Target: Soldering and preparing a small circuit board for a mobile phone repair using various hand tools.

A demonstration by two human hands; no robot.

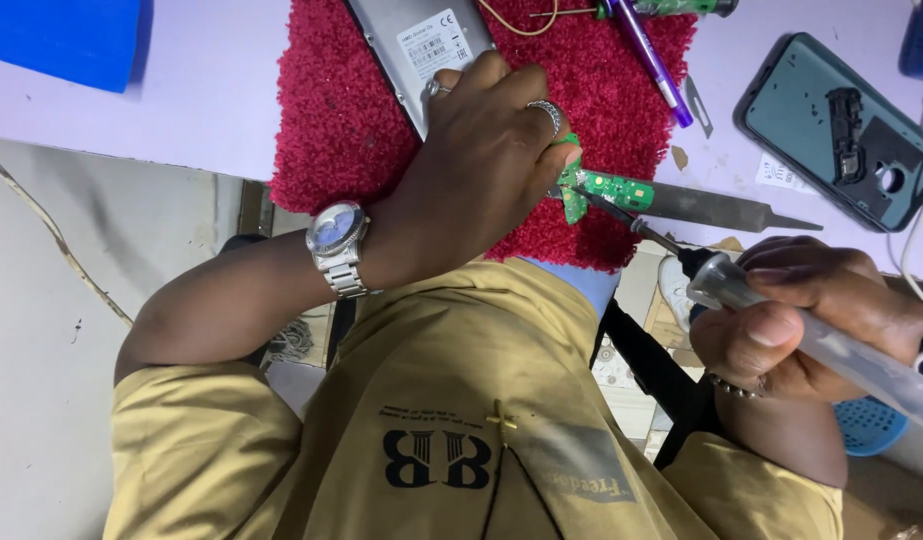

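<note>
While the left hand [491,150] pinches a small green board [611,190] at the edge of the red mat [341,120], the right hand [801,310] grips a soldering iron [781,315] by its clear handle. Iron tip rests on the board, near its left end. Board lies at the mat's lower right edge, just over a flat metal file [726,208] that sticks out to the right. Left fingers curled, two rings and a wristwatch [338,243] showing. Under the left hand, partly hidden: a grey phone back [411,45] on the mat. Purple pen [653,60] lies across the mat's upper right corner. Dark phone frame [841,130] sits well apart on the white table [181,110], right side. Blue block [61,40] at top left.
</note>
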